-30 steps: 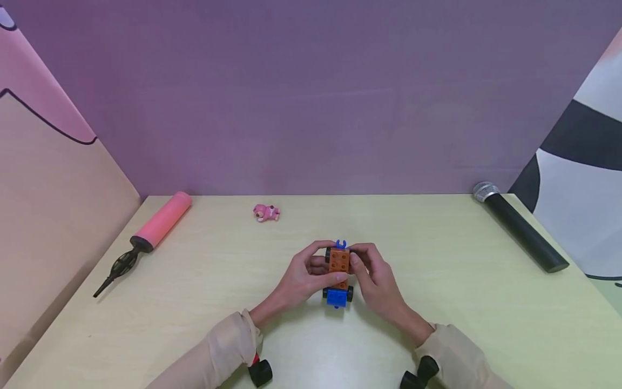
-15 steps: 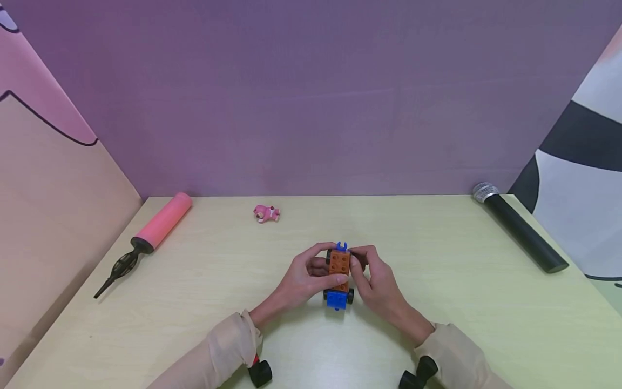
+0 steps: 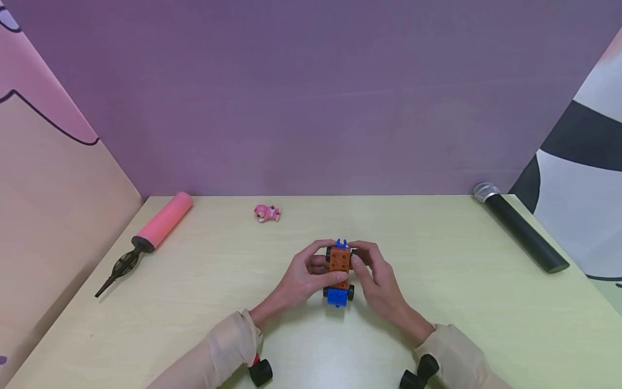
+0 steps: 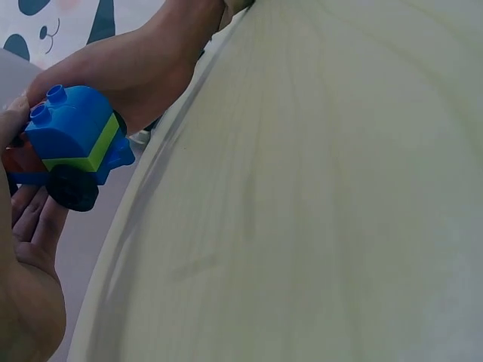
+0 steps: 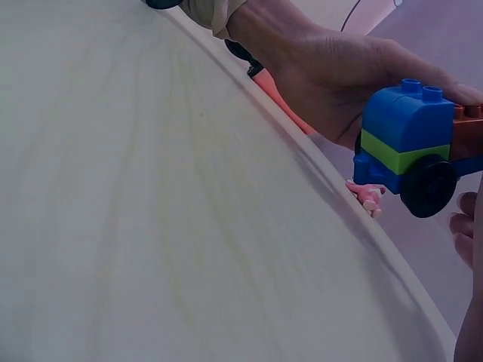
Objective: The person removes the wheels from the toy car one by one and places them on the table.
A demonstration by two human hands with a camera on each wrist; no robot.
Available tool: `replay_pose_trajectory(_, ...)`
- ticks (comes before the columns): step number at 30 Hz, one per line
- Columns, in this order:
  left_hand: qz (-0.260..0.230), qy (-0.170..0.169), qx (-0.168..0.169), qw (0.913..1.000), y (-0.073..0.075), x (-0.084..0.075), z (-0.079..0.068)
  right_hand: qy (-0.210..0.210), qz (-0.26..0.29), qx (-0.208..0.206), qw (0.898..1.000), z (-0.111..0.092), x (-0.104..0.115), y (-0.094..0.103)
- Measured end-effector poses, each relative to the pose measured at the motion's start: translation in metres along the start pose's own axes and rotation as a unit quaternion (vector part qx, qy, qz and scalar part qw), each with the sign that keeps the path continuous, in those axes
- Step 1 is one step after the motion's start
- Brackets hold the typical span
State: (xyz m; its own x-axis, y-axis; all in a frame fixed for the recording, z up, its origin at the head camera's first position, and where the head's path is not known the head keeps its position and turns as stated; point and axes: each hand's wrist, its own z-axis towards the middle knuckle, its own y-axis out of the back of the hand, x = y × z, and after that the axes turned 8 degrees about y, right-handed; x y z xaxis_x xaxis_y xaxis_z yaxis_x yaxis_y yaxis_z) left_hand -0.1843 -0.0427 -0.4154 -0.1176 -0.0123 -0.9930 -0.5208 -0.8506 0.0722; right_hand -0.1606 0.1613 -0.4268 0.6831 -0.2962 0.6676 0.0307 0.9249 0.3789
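A toy car of building blocks [image 3: 338, 260] is held up between both hands near the table's middle. It has an orange brick on top, a blue rounded block [image 5: 407, 121] over a lime green layer, black wheels [image 4: 72, 188] and a blue hook at its far end. My left hand [image 3: 303, 278] grips it from the left, thumb lying across the orange brick. From the right, my right hand [image 3: 379, 281] pinches its far part by the wheel with thumb and index finger. Fingers hide part of the far wheels.
A pink balloon pump [image 3: 162, 220] with a black nozzle lies on the left of the pale wooden table [image 3: 194, 302]. Behind the hands is a small pink bear figure [image 3: 266, 213]. On the right lies a black microphone [image 3: 522, 227]. A purple panel [image 3: 311, 97] stands along the back.
Both hands keep their hold on the toy car. It and the hands shift only very slightly; everything else stays in place.
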Motion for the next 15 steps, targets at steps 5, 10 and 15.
replay_pose_trajectory(5, -0.003, 0.003, -0.003, 1.0, 0.0001, -0.0011, 0.0003, -0.014, 0.035, 0.005, 0.999, 0.0, -0.0029, -0.0007)
replay_pose_trajectory(10, -0.003, -0.003, -0.003, 1.0, -0.0005, -0.0008, 0.0001, 0.001, 0.038, -0.005, 0.999, -0.0001, -0.0031, -0.0015)
replay_pose_trajectory(15, -0.004, 0.003, -0.003, 1.0, -0.0006, -0.0013, -0.0014, 0.043, -0.005, -0.018, 0.999, 0.0007, -0.0026, -0.0019)
